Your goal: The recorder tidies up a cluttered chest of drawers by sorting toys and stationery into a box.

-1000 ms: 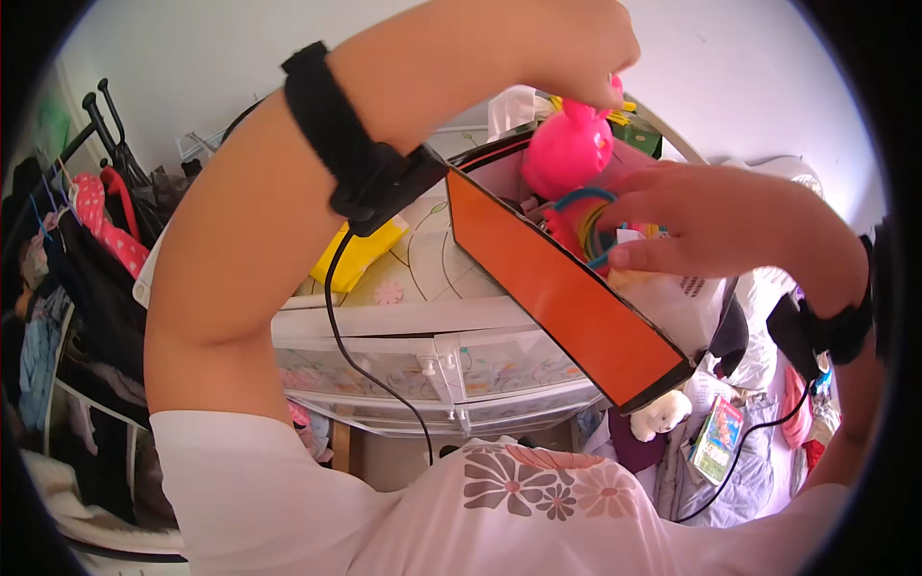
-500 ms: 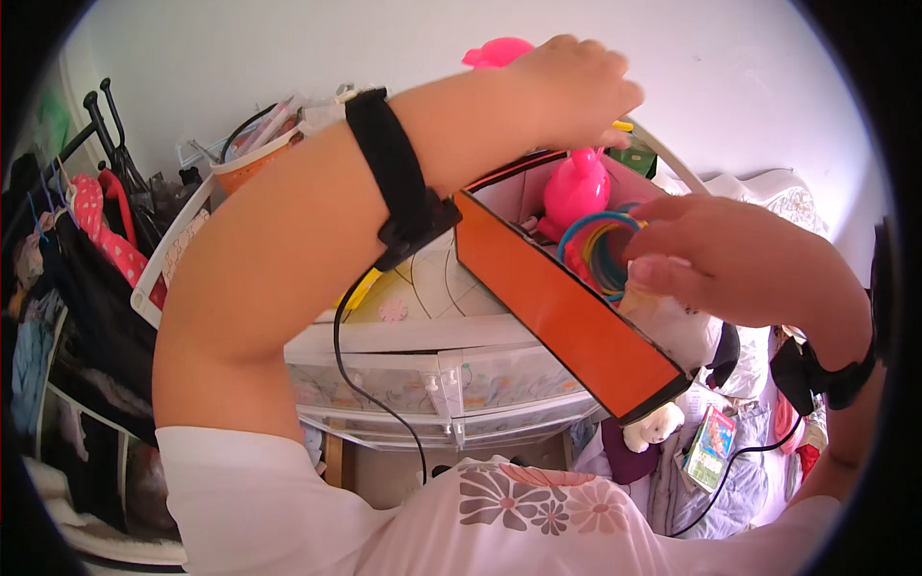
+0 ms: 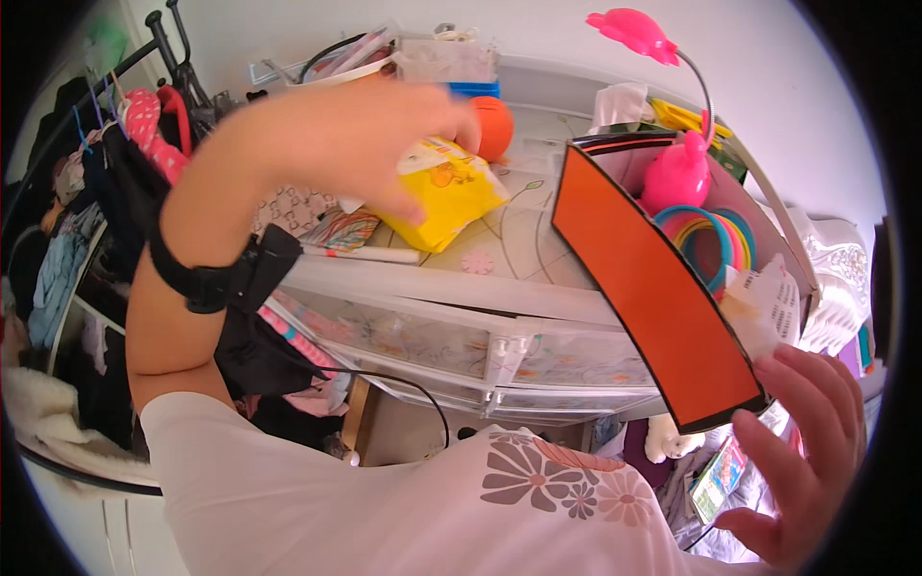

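Note:
My left hand (image 3: 408,139), smeared by motion, reaches over a yellow soft packet (image 3: 451,197) on the white dresser top (image 3: 533,245). Its thumb and fingers are apart on either side of the packet, which stays sharp; whether they touch is unclear. My right hand (image 3: 812,446) is open with spread fingers at the near right corner of an orange box with black edges (image 3: 643,278). Inside or just behind the box's wall are a pink desk lamp (image 3: 677,178), several coloured rings (image 3: 696,245) and a crumpled white printed wrapper (image 3: 773,302).
An orange ball-like thing (image 3: 493,130) and a clear plastic bin (image 3: 447,60) are behind the packet. A white stick (image 3: 370,253) lies along the dresser's front. Clothes hang at left (image 3: 125,221). A white plush toy (image 3: 669,440) lies low at right.
My left hand has moved left from near the lamp to the yellow packet. My right hand has come out of the box to its near corner. The view has shifted left.

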Available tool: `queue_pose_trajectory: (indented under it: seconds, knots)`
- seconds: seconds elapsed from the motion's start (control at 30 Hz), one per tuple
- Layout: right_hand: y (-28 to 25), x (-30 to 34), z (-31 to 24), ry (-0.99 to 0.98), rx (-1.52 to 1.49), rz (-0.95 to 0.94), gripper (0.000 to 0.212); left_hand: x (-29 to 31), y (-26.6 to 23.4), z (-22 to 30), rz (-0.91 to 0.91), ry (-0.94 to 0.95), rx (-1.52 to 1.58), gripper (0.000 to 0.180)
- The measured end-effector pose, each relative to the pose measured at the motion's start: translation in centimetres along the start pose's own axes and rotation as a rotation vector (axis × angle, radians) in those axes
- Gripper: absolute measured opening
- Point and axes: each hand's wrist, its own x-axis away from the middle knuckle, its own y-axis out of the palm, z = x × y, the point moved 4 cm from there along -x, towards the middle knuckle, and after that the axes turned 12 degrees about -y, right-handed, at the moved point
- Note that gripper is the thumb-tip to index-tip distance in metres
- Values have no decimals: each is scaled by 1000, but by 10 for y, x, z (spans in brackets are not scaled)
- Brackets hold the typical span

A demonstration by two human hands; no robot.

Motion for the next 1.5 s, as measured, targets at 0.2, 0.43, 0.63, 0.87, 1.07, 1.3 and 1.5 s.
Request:
queue_pose_trajectory:
  seconds: [0.2, 0.43, 0.63, 0.87, 1.07, 1.3, 1.5]
  knots:
    - [-18, -24, 2, 378, -38, -366, 56, 13, 45, -12, -32, -220, -86, 58]
    - [-29, -40, -16, 307, -24, -341, 51, 28, 28, -29, 35, -253, -346, 53]
    - [-31, -59, -29, 339, -76, -360, 48, 17, 11, -46, 493, -192, -457, 44]
    - [-29, -77, -47, 385, -44, -360, 49, 7, 41, -71, -1, -255, -14, 35]
    - [-19, -133, -70, 309, -78, -229, 46, 5, 27, -46, -274, -197, -134, 49]
    - [15, -220, -75, 155, -196, 78, 38, 80, 7, -38, 317, -52, 2, 45]
    - [83, -286, -26, 160, -70, 119, 20, 162, 20, -35, 695, -154, 160, 22]
